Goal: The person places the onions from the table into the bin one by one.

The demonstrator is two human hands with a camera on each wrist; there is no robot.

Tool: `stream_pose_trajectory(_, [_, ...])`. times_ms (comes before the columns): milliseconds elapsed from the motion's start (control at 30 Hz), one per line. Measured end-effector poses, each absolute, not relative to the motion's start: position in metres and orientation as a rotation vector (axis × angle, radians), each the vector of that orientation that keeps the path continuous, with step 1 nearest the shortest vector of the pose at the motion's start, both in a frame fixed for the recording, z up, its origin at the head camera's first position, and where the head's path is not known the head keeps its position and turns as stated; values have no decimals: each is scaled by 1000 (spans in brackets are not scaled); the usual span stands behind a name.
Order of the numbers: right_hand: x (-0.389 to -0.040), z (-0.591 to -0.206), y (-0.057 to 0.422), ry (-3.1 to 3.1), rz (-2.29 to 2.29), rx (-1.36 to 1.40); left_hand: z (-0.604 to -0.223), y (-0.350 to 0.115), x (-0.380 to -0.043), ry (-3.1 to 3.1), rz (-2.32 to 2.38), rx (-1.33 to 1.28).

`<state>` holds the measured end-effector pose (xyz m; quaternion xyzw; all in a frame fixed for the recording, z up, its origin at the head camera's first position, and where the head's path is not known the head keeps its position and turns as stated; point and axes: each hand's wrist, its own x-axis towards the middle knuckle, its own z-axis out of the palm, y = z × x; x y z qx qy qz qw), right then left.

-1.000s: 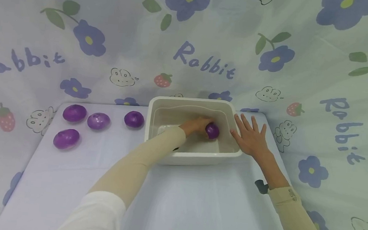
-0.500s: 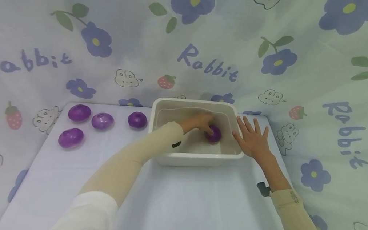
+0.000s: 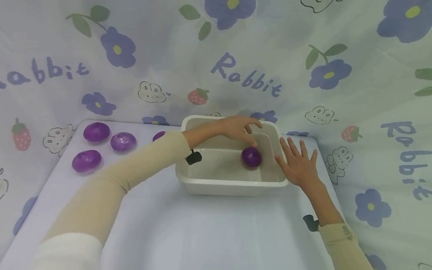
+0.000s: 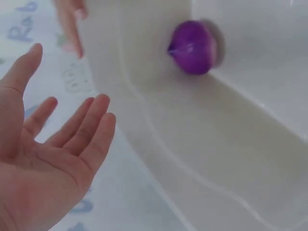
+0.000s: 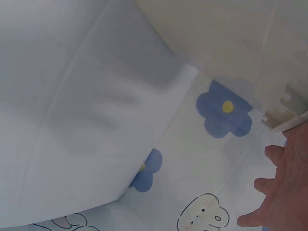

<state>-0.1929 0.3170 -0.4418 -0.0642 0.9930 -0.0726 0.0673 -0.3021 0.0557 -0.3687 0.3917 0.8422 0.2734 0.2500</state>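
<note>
A purple onion [image 3: 251, 157] lies on the floor of a cream plastic bin [image 3: 231, 182], near its right end. My left hand [image 3: 236, 128] hovers over the bin above the onion, fingers parted and holding nothing. In the left wrist view, that hand [image 4: 53, 163] is apart from the onion [image 4: 194, 48], whose pointed tip shows. Fingers spread, my right hand [image 3: 299, 166] lies at the bin's right rim; whether it presses there I cannot tell. The right wrist view catches only part of this hand [image 5: 286, 185] at its edge.
On the white-covered table [image 3: 199, 236], several more purple onions [image 3: 123, 142] sit left of the bin. One of them [image 3: 158, 136] is mostly hidden behind my left forearm. A patterned cloth [image 3: 161, 53] hangs behind and beside the table.
My left hand has let go of the onion and risen up and back out of the bin, leaving it inside. My right hand stays at the rim. The head view has shifted slightly.
</note>
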Motion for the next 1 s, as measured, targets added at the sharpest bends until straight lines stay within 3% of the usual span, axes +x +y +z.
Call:
stream_pose_trajectory(500, [-191,-442,318,3019,-218,-208,-331,-43,-281,2300,1093,965])
stream_pose_trajectory(1000, [-189,-441,316,3024,-197,-214,-354,-169,-254,2471,1249,660])
